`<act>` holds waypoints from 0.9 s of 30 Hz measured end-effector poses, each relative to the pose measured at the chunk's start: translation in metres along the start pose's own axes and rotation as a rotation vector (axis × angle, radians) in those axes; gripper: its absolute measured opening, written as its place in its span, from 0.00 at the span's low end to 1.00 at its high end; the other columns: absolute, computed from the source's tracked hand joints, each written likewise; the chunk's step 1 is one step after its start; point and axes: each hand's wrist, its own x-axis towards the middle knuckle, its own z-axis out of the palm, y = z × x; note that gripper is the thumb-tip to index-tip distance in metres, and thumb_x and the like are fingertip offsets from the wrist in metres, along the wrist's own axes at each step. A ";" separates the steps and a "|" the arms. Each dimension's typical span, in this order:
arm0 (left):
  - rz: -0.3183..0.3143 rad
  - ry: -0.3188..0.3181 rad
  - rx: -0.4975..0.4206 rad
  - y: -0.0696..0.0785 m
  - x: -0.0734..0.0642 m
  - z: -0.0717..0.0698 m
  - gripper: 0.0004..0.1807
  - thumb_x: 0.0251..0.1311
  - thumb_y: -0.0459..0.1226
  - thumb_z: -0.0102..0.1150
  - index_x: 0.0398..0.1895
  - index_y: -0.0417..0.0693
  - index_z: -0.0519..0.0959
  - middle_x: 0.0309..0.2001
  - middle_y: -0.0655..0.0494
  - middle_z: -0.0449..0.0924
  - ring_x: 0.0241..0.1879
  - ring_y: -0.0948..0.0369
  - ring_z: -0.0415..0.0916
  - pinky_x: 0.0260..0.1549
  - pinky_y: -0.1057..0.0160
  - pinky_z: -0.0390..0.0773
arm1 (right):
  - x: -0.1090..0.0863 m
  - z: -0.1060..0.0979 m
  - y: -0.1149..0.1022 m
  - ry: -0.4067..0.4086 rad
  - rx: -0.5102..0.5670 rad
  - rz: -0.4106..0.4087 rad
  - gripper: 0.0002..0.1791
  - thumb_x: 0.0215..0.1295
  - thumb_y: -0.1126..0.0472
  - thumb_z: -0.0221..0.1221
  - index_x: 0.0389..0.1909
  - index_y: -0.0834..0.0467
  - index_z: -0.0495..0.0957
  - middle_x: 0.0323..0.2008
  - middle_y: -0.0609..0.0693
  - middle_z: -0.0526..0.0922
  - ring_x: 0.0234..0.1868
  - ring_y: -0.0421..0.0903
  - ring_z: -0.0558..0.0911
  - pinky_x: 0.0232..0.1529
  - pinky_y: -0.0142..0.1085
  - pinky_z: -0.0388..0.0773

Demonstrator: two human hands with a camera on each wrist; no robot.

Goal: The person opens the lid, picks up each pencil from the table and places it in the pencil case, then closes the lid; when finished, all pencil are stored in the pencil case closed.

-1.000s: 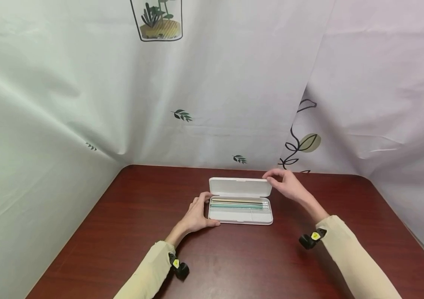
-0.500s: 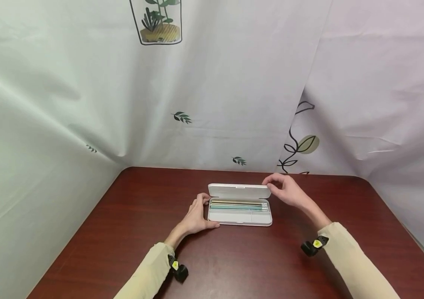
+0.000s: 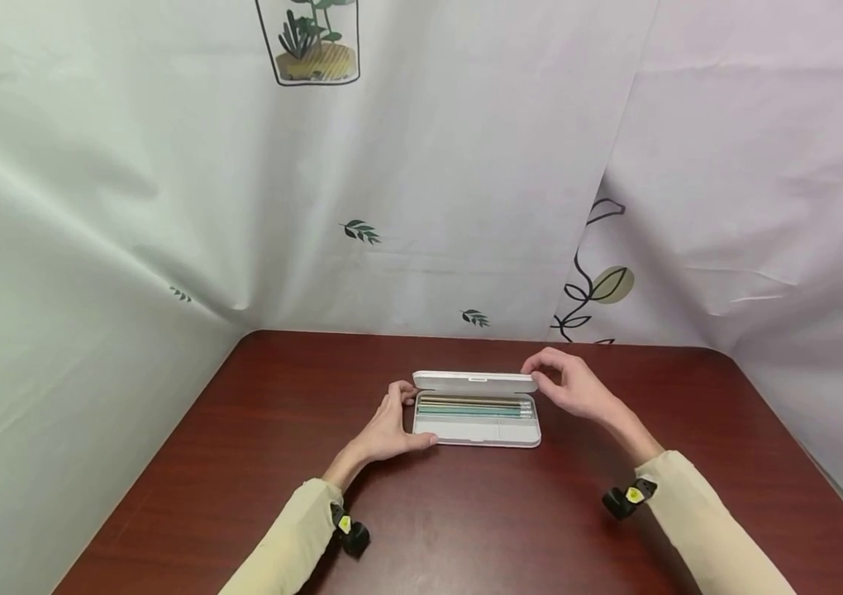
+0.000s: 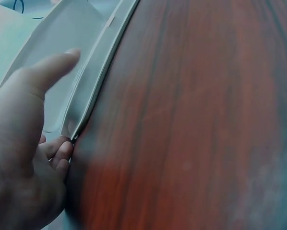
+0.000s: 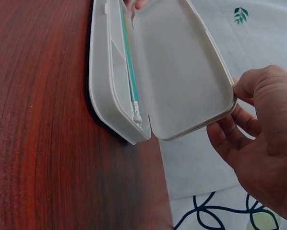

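A white pencil case (image 3: 459,440) lies on the table with its hinged lid (image 3: 475,382) raised and tilted over the base. Several pencils (image 3: 473,406), some green and some gold-toned, lie side by side in its rear compartment; their white eraser ends point right. My left hand (image 3: 389,426) holds the case's left end, thumb at the front edge and fingers round the back corner. In the right wrist view, my right hand (image 5: 263,124) pinches the lid's outer right corner between thumb and fingers. The front compartment (image 3: 459,427) shows no pencils.
The dark red-brown wooden table (image 3: 481,521) spreads around the case. Behind it and at both sides hangs a pale curtain (image 3: 451,165) printed with plants. Each sleeve cuff carries a black wrist camera (image 3: 620,502).
The lid has swung forward and down toward the base, with my right hand following it slightly lower. My left hand stays at the case's left end.
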 end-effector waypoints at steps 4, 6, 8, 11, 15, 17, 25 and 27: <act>0.005 -0.013 -0.046 -0.002 0.001 -0.003 0.44 0.51 0.44 0.75 0.63 0.39 0.58 0.62 0.43 0.68 0.60 0.49 0.67 0.60 0.48 0.64 | -0.003 0.000 0.001 -0.001 0.003 -0.040 0.12 0.65 0.74 0.60 0.39 0.54 0.82 0.37 0.44 0.80 0.34 0.44 0.76 0.34 0.34 0.73; 0.002 -0.013 -0.075 -0.004 0.001 -0.005 0.40 0.56 0.43 0.71 0.64 0.39 0.58 0.62 0.44 0.69 0.60 0.49 0.68 0.60 0.48 0.64 | -0.004 0.001 0.001 0.001 -0.001 -0.059 0.12 0.64 0.75 0.60 0.39 0.54 0.82 0.37 0.44 0.80 0.34 0.43 0.75 0.34 0.33 0.73; -0.002 0.002 -0.114 -0.005 0.002 -0.007 0.35 0.61 0.41 0.68 0.65 0.38 0.60 0.61 0.43 0.70 0.59 0.49 0.70 0.59 0.48 0.65 | -0.004 0.002 0.002 0.003 -0.008 -0.083 0.13 0.64 0.75 0.60 0.39 0.53 0.82 0.37 0.44 0.80 0.34 0.43 0.75 0.34 0.34 0.73; 0.015 0.062 -0.162 -0.002 0.003 -0.010 0.27 0.66 0.35 0.62 0.62 0.34 0.64 0.55 0.40 0.73 0.55 0.47 0.72 0.56 0.47 0.69 | -0.004 0.003 0.002 0.006 -0.018 -0.117 0.14 0.62 0.76 0.60 0.38 0.53 0.81 0.38 0.43 0.80 0.34 0.42 0.75 0.33 0.38 0.74; 0.078 0.143 -0.185 0.021 0.002 -0.019 0.19 0.67 0.29 0.57 0.57 0.27 0.68 0.48 0.33 0.74 0.49 0.43 0.72 0.50 0.44 0.72 | -0.005 0.003 0.001 0.009 -0.031 -0.155 0.14 0.61 0.77 0.60 0.38 0.53 0.81 0.38 0.43 0.80 0.35 0.42 0.76 0.34 0.39 0.75; 0.116 0.162 -0.190 0.034 0.001 -0.025 0.17 0.67 0.27 0.56 0.55 0.25 0.69 0.46 0.30 0.73 0.48 0.41 0.72 0.50 0.42 0.73 | -0.005 0.004 0.000 0.010 -0.034 -0.166 0.15 0.60 0.77 0.60 0.38 0.53 0.80 0.37 0.43 0.79 0.35 0.42 0.76 0.34 0.38 0.75; 0.209 0.182 -0.149 0.061 0.007 -0.036 0.13 0.64 0.23 0.56 0.51 0.30 0.74 0.46 0.36 0.76 0.49 0.39 0.74 0.49 0.49 0.75 | -0.008 0.005 -0.002 -0.001 -0.025 -0.168 0.15 0.59 0.77 0.60 0.38 0.53 0.80 0.37 0.42 0.79 0.36 0.41 0.77 0.34 0.41 0.77; 0.217 0.165 -0.135 0.065 0.008 -0.036 0.12 0.63 0.22 0.56 0.50 0.31 0.76 0.45 0.37 0.76 0.49 0.39 0.73 0.48 0.48 0.75 | -0.008 0.006 -0.002 -0.003 -0.024 -0.166 0.15 0.59 0.77 0.60 0.37 0.53 0.80 0.37 0.42 0.79 0.36 0.41 0.77 0.35 0.41 0.77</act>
